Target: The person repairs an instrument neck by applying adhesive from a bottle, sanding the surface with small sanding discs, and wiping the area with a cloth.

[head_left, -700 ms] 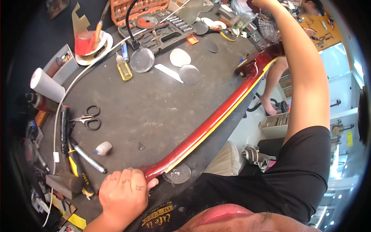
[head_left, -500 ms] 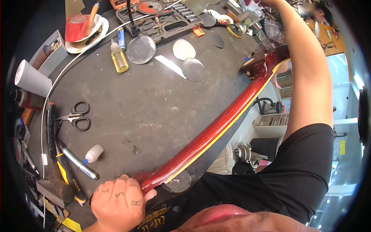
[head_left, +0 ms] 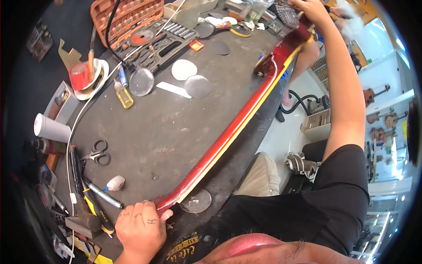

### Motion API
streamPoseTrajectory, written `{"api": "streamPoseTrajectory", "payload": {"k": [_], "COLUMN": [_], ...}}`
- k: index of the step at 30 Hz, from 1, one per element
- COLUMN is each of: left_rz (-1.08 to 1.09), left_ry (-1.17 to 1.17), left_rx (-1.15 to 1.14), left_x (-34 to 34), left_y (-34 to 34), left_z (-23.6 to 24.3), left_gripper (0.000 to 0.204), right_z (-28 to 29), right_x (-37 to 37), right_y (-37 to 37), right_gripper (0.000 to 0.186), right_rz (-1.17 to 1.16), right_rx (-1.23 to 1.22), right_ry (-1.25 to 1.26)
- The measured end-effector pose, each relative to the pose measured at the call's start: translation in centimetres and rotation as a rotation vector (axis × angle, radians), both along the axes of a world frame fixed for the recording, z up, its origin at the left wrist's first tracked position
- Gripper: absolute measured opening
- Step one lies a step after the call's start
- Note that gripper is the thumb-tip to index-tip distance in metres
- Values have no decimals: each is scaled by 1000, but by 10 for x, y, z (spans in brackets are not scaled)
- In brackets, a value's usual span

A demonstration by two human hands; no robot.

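Red-lacquered and glossy, with yellow edging down one side: gripping this guitar by its near end with the left hand, wrapping the fingers closely round and laying the thumb against the side, close to the near edge of the tabletop. Passing just beside a translucent disc, then slanting away along the tabletop's right edge toward a broader far end. Looking stiff throughout, probably weighing most toward that end, and likely slipping under damp fingers, being so polished; perhaps chipping at the edging if knocked. Calling, in all likelihood, for a firm wrap on the slim length and a second support beneath the broad part. Showing the right hand up by that end, leaving its grip impossible to tell at the rim of the view. Facing, toward the tabletop's far edge, flat round discs and an open grey tool case
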State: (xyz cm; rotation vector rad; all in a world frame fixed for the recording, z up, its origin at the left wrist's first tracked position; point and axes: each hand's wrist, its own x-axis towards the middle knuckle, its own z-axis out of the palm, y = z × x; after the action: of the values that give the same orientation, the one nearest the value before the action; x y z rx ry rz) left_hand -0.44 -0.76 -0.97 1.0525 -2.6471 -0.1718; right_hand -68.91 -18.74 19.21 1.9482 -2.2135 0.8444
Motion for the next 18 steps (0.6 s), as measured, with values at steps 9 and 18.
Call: {"api": "streamPoseTrajectory", "payload": {"k": [9, 18], "left_rz": [10, -50], "left_ry": [-2, 57], "left_rx": [-75, -152], "left_x": [-4, -3], "left_y": [-2, -3], "left_z": [5, -8], "left_gripper": [44, 43], "right_z": [8, -198], "right_x": [88, -84], "right_y": [-165, -303], "right_gripper": [31, 45], "right_rz": [-178, 178], "right_rx": [586, 1054], "right_ry": [354, 1199]}}
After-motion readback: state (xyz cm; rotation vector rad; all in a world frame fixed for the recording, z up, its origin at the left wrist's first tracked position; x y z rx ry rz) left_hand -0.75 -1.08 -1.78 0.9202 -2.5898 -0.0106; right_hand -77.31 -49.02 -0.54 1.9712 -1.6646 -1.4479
